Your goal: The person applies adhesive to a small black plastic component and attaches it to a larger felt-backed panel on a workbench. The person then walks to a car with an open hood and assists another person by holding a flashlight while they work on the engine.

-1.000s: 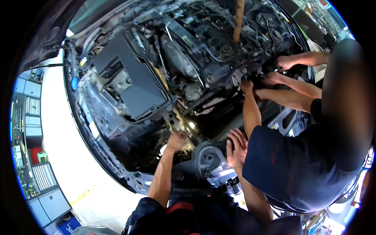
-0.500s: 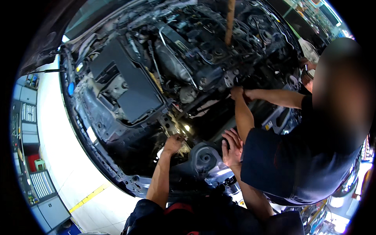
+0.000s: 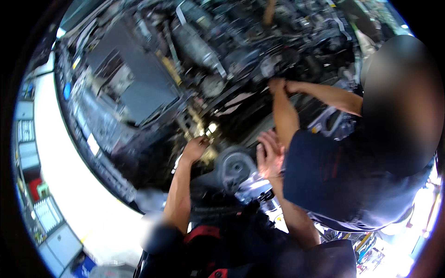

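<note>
My left hand [image 3: 195, 148] reaches into the front of a car's engine bay, its fingers curled closed beside a lit, yellowish metal part [image 3: 196, 121]. What it holds, if anything, is hidden by the fingers and blur. My right hand [image 3: 270, 153] has its fingers spread and holds nothing visible. It is just right of a round dark housing [image 3: 235, 166], by a co-worker's sleeve. Whether it touches anything there I cannot tell. Farther in, the co-worker's two hands [image 3: 281, 86] meet at the engine's front edge; what they work on is hidden.
A co-worker in a dark shirt [image 3: 324, 180] leans in close on my right. A flat black cover [image 3: 146, 95] lies at the left of the bay, and a brown rod [image 3: 269, 13] stands over the engine [image 3: 232, 44]. Grey tool cabinets [image 3: 48, 213] line the far left beyond the white floor.
The whole view has shifted, so the engine bay sits higher and more to the left, and it is blurrier. Against the car, both my hands stay at about the same places.
</note>
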`<state>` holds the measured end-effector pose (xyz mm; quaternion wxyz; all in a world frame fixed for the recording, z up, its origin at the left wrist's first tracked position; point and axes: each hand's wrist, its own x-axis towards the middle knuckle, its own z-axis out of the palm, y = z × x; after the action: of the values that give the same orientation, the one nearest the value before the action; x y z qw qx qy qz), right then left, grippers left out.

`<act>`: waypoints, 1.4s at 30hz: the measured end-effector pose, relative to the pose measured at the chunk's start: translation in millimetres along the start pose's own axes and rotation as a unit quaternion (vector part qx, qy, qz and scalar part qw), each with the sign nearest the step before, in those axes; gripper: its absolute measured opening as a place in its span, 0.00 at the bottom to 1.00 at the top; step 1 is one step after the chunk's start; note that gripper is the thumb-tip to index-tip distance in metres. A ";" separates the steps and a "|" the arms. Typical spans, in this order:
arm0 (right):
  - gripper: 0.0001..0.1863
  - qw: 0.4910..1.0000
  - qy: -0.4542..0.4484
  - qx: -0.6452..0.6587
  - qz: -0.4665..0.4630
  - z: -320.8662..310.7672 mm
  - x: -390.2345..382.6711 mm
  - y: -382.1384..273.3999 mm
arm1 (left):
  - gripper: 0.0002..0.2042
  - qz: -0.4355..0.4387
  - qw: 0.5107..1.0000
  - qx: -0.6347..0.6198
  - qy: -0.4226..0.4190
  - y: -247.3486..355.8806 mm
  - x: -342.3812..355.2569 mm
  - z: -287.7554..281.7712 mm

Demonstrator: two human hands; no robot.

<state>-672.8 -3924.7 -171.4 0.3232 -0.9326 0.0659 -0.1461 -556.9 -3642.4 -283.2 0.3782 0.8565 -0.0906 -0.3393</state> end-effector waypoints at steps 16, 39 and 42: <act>0.13 0.999 -0.018 -0.034 -0.028 0.2 7.4 -2.7 | 0.33 -0.175 0.983 -0.039 -0.039 -8.3 61.8 10.3; 0.12 0.999 -0.027 -0.017 -0.011 0.8 7.8 -0.4 | 0.13 -0.101 0.941 -0.304 -0.110 7.8 32.1 -3.5; 0.12 0.999 -0.032 -0.016 -0.008 1.2 7.5 0.2 | 0.11 -0.045 0.975 -0.105 -0.191 8.3 27.6 -15.3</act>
<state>-665.3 -3925.8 -170.7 0.3091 -0.9424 0.0507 -0.1177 -525.3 -3650.6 -284.0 0.4265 0.7343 -0.0866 -0.5210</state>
